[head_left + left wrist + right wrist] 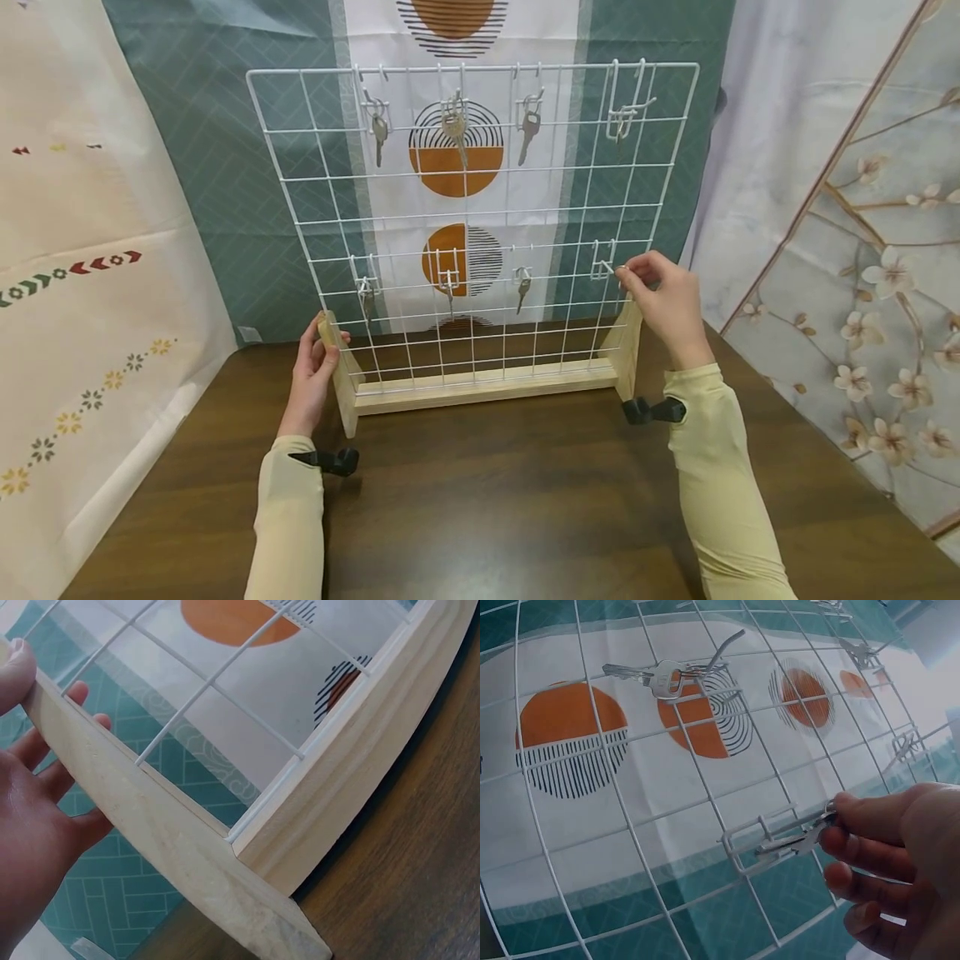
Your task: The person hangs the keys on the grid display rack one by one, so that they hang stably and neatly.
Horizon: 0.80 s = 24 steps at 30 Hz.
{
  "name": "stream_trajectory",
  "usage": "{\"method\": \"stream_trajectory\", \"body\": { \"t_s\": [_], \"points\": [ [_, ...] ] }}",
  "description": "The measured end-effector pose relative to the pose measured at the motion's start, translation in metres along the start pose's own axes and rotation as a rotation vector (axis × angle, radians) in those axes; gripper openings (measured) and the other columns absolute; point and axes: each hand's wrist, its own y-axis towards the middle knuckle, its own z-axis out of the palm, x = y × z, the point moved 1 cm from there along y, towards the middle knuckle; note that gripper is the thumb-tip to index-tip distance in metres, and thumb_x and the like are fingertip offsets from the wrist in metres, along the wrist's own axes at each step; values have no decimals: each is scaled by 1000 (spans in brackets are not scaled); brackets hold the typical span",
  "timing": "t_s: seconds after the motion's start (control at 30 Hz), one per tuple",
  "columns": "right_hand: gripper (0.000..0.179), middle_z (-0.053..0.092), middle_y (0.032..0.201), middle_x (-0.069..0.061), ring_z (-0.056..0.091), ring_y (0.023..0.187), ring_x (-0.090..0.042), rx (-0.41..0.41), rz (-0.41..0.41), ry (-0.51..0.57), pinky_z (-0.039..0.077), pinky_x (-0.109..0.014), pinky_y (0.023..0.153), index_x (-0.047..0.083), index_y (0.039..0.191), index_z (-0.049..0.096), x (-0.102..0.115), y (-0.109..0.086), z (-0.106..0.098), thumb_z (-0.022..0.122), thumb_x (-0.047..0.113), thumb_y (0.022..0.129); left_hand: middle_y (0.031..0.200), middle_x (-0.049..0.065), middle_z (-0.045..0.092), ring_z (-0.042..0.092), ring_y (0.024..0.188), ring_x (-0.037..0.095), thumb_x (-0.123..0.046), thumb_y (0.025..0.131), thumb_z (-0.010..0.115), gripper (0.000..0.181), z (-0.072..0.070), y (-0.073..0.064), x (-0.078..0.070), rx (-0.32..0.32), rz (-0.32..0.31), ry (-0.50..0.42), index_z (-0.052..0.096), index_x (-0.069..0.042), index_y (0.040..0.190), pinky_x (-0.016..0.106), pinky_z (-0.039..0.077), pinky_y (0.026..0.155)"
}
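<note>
My right hand [667, 304] pinches a silver key [804, 840] by its ring, between thumb and index finger. It is at the lower right white hook [602, 269] of a white wire grid [281, 178]. In the right wrist view the key lies along the hook, its blade pointing left, and the other fingers are loosely bent. My left hand [309, 379] grips the left wooden side support [345, 387] of the grid's stand, thumb on the near side and fingers behind. Part of the key is hidden by my right fingers.
Other hooks on the grid carry keys, including an upper left key [379, 137] and a lower key [523, 290]. A wooden crossbar [487, 390] joins the supports on the brown table [487, 500]. Patterned cloths hang behind and at both sides.
</note>
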Motion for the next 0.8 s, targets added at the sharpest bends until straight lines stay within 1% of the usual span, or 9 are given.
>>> {"method": "stream_trajectory", "body": {
  "t_s": [0.13, 0.23, 0.33, 0.43, 0.53, 0.6, 0.67, 0.73, 0.8],
  "points": [
    [19, 68, 86, -19, 44, 69, 20, 20, 29, 0, 37, -14, 69, -2, 98, 64, -1, 1, -2, 69, 15, 90, 127, -4, 52, 43, 128, 11, -24, 103, 42, 57, 1, 1, -1, 0, 3, 2, 18, -35, 154, 39, 29, 106],
    [22, 65, 90, -18, 44, 71, 17, 20, 28, 10, 37, -16, 71, -2, 103, 63, -2, 1, -3, 70, 15, 90, 128, -3, 52, 43, 129, 12, -24, 103, 42, 57, 1, 1, 0, -3, 5, 4, 18, -35, 154, 40, 29, 107],
    [19, 65, 88, -17, 44, 70, 16, 5, -11, 7, 37, -15, 70, -2, 101, 65, -2, 1, -2, 70, 13, 89, 128, -3, 52, 42, 129, 9, -24, 103, 41, 57, 0, 1, 0, -6, -3, 8, 18, -36, 154, 44, 27, 110],
    [13, 66, 86, -17, 45, 69, 14, -8, -52, -5, 36, -10, 69, -2, 96, 68, -3, 0, 0, 69, 10, 90, 128, -3, 52, 41, 130, 9, -22, 104, 40, 57, 1, 1, -1, -10, -21, 8, 17, -35, 154, 47, 25, 112],
    [10, 68, 84, -17, 50, 69, 3, -18, -75, -16, 34, -6, 68, -1, 94, 69, -1, -2, 1, 67, 9, 91, 126, -4, 52, 43, 128, 9, -20, 104, 40, 56, 2, 1, -2, -15, -10, 0, 19, -33, 154, 35, 29, 109],
    [9, 69, 83, -16, 54, 68, -8, -19, -90, -31, 33, -7, 66, 0, 94, 70, -1, -2, 3, 66, 8, 91, 125, -5, 53, 46, 126, 7, -19, 104, 41, 56, 3, 2, -1, -24, 16, -2, 20, -32, 154, 23, 33, 104],
    [9, 68, 82, -16, 56, 67, -14, -18, -106, -47, 33, -8, 64, 1, 95, 70, 0, -3, 5, 66, 8, 91, 125, -3, 54, 49, 123, 5, -19, 103, 42, 56, 4, 2, -1, -33, 45, 1, 21, -30, 154, 15, 35, 99],
    [9, 68, 80, -15, 55, 66, -15, -11, -116, -63, 33, -10, 62, 2, 96, 70, -1, -4, 7, 65, 8, 91, 126, 0, 54, 52, 121, 5, -19, 103, 42, 55, 5, 3, -1, -45, 61, 9, 23, -30, 154, 12, 36, 97],
    [9, 67, 79, -13, 54, 64, -12, 3, -118, -72, 34, -11, 61, 3, 98, 70, -1, -5, 9, 65, 8, 91, 127, 1, 54, 53, 119, 5, -20, 103, 43, 55, 6, 3, -1, -56, 65, 26, 24, -30, 153, 13, 37, 96]
  ]
}}
